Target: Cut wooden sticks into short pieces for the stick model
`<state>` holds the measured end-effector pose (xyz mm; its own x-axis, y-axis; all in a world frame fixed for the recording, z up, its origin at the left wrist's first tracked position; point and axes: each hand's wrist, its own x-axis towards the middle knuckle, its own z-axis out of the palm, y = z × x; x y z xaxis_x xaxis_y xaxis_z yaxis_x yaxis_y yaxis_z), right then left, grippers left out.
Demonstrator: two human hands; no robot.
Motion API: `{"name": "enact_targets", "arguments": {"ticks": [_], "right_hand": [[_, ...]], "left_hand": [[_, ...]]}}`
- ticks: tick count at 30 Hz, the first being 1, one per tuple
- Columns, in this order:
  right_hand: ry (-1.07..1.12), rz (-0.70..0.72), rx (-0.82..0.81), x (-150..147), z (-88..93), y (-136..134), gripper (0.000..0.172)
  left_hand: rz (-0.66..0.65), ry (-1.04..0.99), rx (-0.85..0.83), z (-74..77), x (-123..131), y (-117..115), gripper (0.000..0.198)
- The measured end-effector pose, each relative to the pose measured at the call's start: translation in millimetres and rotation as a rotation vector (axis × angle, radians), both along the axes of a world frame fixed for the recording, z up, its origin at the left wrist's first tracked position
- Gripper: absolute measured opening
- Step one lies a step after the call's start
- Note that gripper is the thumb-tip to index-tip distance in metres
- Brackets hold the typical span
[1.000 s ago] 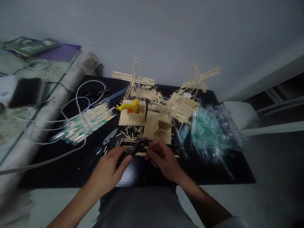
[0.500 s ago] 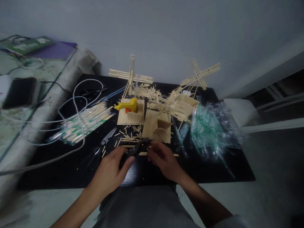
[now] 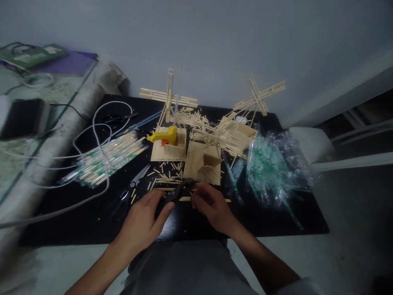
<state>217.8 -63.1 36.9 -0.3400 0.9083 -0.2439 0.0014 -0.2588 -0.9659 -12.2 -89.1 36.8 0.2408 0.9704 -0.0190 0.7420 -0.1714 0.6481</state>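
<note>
My left hand is wrapped round a black plier-like cutter, its curved head pointing right. At that head, my right hand has its fingers pinched together on a thin wooden stick, of which only a short end shows. Below the fingers, more pale sticks lie on the black table. Just beyond the hands are short cut stick pieces and a wooden model base with low stick walls. Scissors lie partly spread to the left of my left hand.
A yellow glue gun rests on another wooden base. Two stick-built crosses stand at the back. Bagged sticks lie left under a white cable. Crumpled clear and green plastic wrappers cover the right side.
The view has shifted very slightly. Both hands, the cutter and the things on the table keep nearly the same places.
</note>
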Motion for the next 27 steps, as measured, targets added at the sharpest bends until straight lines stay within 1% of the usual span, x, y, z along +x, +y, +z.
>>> {"name": "enact_targets", "arguments": {"ticks": [8, 12, 19, 27], "right_hand": [[-0.016, 0.006, 0.006, 0.0, 0.3, 0.0, 0.025], [-0.018, -0.003, -0.002, -0.1, 1.6, -0.2, 0.028], [-0.032, -0.044, 0.013, -2.6, 1.3, 0.8, 0.02], [-0.024, -0.064, 0.0, -4.5, -0.6, 1.0, 0.02]], "left_hand": [[-0.003, -0.005, 0.016, -0.2, 1.1, -1.6, 0.036], [0.004, 0.022, 0.018, -1.5, 2.1, -1.5, 0.041], [0.001, 0.091, -0.007, -2.6, 4.4, 2.1, 0.047], [0.009, 0.138, -0.032, -1.3, 6.2, 3.8, 0.052]]}}
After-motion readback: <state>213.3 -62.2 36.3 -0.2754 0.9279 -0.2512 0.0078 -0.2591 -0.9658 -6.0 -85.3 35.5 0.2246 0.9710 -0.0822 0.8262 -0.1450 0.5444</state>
